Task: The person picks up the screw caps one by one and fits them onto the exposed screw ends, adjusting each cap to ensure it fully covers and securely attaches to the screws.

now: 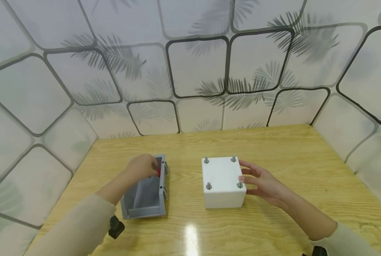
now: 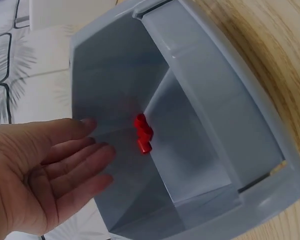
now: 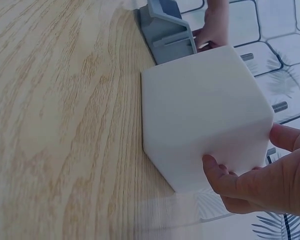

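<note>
A white block [image 1: 221,179] stands on the table with a metal bolt [image 1: 208,185] upright near each top corner. My right hand [image 1: 263,183] rests against its right side, fingers spread over that face and one tip at the top edge; in the right wrist view the fingers [image 3: 220,175] touch the block. To the left, my left hand [image 1: 142,167] reaches into a grey bin [image 1: 163,181]. Several small red caps [image 2: 144,134] lie together on the bin's floor in the left wrist view. The left fingers [image 2: 92,162] are loosely bent beside them, holding nothing.
The wood-grain table [image 1: 184,149] carries both the bin and the block, with a gap between them. A patterned curtain [image 1: 196,67] encloses the back and sides. Clips stick out along the bin's right wall.
</note>
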### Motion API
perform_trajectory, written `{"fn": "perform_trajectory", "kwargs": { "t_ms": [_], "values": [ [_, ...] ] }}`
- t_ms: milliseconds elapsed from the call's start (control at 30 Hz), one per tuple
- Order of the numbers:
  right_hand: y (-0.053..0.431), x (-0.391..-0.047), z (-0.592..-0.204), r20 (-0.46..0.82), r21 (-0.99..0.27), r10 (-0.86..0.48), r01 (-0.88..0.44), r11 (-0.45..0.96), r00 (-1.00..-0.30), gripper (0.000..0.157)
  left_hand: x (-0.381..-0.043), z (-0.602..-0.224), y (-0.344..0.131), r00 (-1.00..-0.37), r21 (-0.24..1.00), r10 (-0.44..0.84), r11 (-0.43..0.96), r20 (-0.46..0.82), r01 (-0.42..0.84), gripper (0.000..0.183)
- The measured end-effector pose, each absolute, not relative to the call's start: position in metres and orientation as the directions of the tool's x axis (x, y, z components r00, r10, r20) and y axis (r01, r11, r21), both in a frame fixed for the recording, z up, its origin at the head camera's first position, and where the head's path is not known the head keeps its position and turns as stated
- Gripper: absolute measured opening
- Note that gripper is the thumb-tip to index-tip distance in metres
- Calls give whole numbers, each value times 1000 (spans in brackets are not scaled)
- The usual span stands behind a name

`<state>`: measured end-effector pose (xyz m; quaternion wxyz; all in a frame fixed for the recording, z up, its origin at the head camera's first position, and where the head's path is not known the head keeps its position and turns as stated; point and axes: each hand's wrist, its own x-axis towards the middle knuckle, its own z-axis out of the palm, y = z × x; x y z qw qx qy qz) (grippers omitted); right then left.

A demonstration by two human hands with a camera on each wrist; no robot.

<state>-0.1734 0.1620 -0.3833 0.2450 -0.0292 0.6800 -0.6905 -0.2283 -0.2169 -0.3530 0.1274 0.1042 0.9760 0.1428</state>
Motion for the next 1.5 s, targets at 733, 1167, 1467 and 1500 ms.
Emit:
{"fn": "perform_trajectory", "kwargs": {
  "t_ms": [733,1167,1467,1500],
  "values": [
    [172,-168,-382,-295,-953,-395,298,55,-870,74,-220,-372,-209,-961,199,162,973,-225,117,12],
    [174,-170,-386,-271,-962,-403,263,74,-874,72,-238,-390,-218,-947,205,157,974,-280,100,19],
    [171,-170,-386,-270,-963,-389,252,97,-881,72,-243,-394,-212,-940,128,62,992,-334,20,18],
    [171,-170,-386,-271,-963,-386,253,98,-882,72,-243,-394,-210,-942,116,61,993,-329,24,18]
  ]
}}
